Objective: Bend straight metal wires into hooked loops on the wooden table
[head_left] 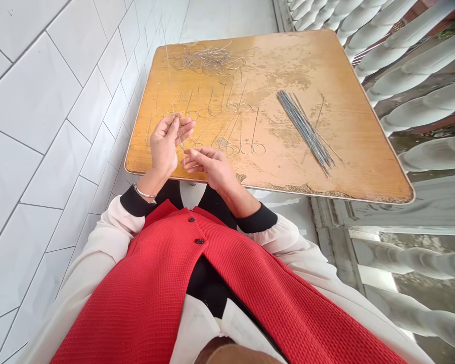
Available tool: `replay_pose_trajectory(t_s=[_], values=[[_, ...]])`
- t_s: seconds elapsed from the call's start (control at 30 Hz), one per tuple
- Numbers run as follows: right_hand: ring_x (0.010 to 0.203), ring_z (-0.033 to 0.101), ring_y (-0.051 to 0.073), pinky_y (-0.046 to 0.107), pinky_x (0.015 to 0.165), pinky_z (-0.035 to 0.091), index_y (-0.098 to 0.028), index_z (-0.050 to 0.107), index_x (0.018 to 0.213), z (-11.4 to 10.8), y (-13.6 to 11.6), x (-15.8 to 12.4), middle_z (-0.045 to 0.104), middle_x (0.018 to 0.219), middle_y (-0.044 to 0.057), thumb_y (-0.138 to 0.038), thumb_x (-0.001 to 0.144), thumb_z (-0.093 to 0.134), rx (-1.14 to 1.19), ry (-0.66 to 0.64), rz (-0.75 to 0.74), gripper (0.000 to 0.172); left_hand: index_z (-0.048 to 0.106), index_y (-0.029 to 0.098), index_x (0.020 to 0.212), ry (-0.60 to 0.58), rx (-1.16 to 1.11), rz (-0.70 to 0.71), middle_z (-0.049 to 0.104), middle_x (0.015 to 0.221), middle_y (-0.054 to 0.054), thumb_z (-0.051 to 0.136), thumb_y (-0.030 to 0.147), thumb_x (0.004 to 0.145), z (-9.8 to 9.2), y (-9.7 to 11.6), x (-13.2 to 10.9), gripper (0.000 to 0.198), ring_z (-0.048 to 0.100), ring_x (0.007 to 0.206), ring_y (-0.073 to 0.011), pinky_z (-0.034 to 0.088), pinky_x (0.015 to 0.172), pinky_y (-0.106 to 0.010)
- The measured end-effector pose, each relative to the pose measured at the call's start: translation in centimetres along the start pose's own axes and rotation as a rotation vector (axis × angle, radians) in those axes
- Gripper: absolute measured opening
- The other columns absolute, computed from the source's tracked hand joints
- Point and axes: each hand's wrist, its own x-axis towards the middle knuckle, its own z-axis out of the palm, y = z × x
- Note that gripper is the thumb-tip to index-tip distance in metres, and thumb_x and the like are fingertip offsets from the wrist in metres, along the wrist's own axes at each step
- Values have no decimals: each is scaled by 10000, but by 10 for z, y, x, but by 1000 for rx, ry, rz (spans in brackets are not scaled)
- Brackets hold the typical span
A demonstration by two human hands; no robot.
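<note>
Two hands, one wire bundle, one tangled wire heap.

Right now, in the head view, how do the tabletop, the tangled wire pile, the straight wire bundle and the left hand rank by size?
1. Wooden tabletop
2. Tangled wire pile and straight wire bundle: these look alike, so unranked
3. Left hand, though nearness to the camera makes that unsure

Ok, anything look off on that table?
The tabletop is badly worn: its finish is blotchy and flaking along the near edge. The wires at the far end also lie in a tangle, unlike the straight bundle on the right.
</note>
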Motion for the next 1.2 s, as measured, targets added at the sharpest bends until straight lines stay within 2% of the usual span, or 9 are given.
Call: replay_pose_trajectory(t_s=[0.1,0.3,0.5,0.63,0.8,0.9,1.03,1.13,1.2], values=[[614,674,114,232,619,590,-207,740,845,5,2,5,745,712,1,-538,582,987,53,-34,93,490,642,181,1220,19,-23,-30,784,1116,-49,458,260,1118,2,-4,0,225,692,1329,-207,556,1105,-305],[525,596,74,211,563,533,-183,713,796,6,13,9,680,610,-35,-312,703,903,-27,53,-18,247,646,172,1206,38,-88,-104,796,1118,-67,478,208,1105,3,-3,4,199,685,1346,-230,533,1151,-336],[536,603,96,236,556,523,-181,718,869,2,15,9,676,624,-30,-287,718,884,-77,-33,29,248,642,160,1163,80,-94,-142,800,1091,-75,495,176,1094,0,-1,8,164,680,1354,-243,526,1171,-369],[537,592,86,232,578,520,-174,722,903,4,17,9,682,642,-31,-289,751,834,-80,4,52,221,617,134,1024,91,-64,-67,787,1023,-94,495,176,1095,1,4,7,147,696,1330,-267,520,1170,-395],[532,606,119,254,546,470,-183,727,815,2,20,8,685,631,-5,-310,834,707,-353,56,-74,130,623,151,982,90,-88,-91,784,988,-64,516,172,1087,0,3,10,152,679,1353,-251,506,1186,-383],[593,646,149,280,588,483,-195,742,850,-4,20,6,719,685,12,-317,867,645,-504,53,-198,157,642,147,993,91,-105,-112,787,1030,-77,528,168,1080,-3,2,13,145,671,1365,-256,515,1176,-376],[639,645,160,313,639,517,-189,747,953,-7,23,5,737,751,28,-388,876,644,-492,67,-240,237,644,153,1015,95,-110,-98,781,990,-60,514,172,1086,-3,2,11,150,702,1318,-240,536,1153,-368],[702,655,170,339,695,552,-192,731,1145,-4,25,5,757,853,35,-444,828,736,-458,61,-292,404,626,142,976,102,-93,-42,753,885,-47,515,148,1080,-2,3,8,152,742,1247,-259,556,1128,-388],[702,650,169,352,716,562,-191,711,1222,-2,25,5,750,857,32,-488,832,748,-428,18,-291,492,623,141,978,110,-87,-18,757,912,-61,517,150,1079,-2,3,8,147,730,1270,-269,539,1149,-403]])
